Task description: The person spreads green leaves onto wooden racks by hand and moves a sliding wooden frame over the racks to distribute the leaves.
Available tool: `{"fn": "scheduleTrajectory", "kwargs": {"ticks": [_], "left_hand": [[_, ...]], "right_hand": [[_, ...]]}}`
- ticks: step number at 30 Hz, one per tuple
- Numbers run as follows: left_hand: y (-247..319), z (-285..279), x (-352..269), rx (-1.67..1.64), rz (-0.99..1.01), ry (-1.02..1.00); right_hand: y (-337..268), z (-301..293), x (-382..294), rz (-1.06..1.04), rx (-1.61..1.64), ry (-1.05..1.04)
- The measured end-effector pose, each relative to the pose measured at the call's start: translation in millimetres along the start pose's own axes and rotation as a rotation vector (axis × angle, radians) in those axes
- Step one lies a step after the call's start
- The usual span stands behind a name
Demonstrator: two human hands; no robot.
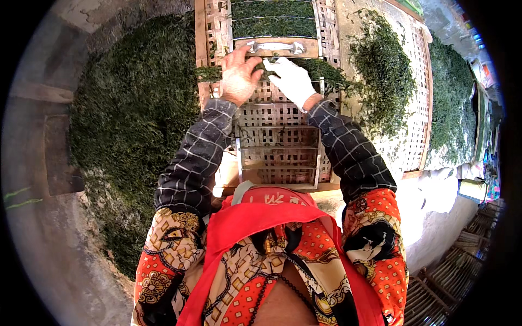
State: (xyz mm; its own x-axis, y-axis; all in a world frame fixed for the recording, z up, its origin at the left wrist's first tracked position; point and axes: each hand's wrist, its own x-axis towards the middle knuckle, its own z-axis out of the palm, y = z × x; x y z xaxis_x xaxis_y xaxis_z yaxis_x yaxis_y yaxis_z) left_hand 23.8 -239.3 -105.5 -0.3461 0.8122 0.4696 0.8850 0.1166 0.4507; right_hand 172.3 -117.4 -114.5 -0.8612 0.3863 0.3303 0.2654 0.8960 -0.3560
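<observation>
My bare left hand (240, 77) is at the lower edge of a wooden crossbar (285, 52), fingers apart, one fingertip close to a silver metal handle (277, 47). Beside it is my right hand (291, 82) in a white glove, thumb and forefinger apart. Both hands are over a narrow band of dark green leaves (322, 70), and I see nothing gripped in either. The crossbar belongs to a ladder-like metal frame (279, 127), which lies on a woven slatted tray (281, 157). Above the bar, a layer of leaves (273, 20) fills the frame.
To the left lies a large heap of dark green leaves (134, 89). Right of the tray are a smaller leaf pile (381, 77) and another leaf-covered surface (450, 98). Slatted racks (440, 285) stand at lower right. A red apron (261, 222) covers my front.
</observation>
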Motion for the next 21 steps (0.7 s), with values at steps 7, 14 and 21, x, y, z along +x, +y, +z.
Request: {"fn": "scheduleTrajectory", "kwargs": {"ticks": [7, 14, 21], "left_hand": [[-53.1, 20.9, -11.6, 0.119, -0.115, 0.059], [-45.7, -8.7, -30.6, 0.188, 0.129, -0.007], [-33.2, -30.2, -17.6, 0.223, -0.17, -0.352]], "right_hand": [[38.7, -38.4, -7.9, 0.09, -0.171, 0.158], [2.9, -70.3, -12.3, 0.178, -0.281, 0.048], [-49.9, 24.2, 12.3, -0.136, -0.131, -0.278]]}}
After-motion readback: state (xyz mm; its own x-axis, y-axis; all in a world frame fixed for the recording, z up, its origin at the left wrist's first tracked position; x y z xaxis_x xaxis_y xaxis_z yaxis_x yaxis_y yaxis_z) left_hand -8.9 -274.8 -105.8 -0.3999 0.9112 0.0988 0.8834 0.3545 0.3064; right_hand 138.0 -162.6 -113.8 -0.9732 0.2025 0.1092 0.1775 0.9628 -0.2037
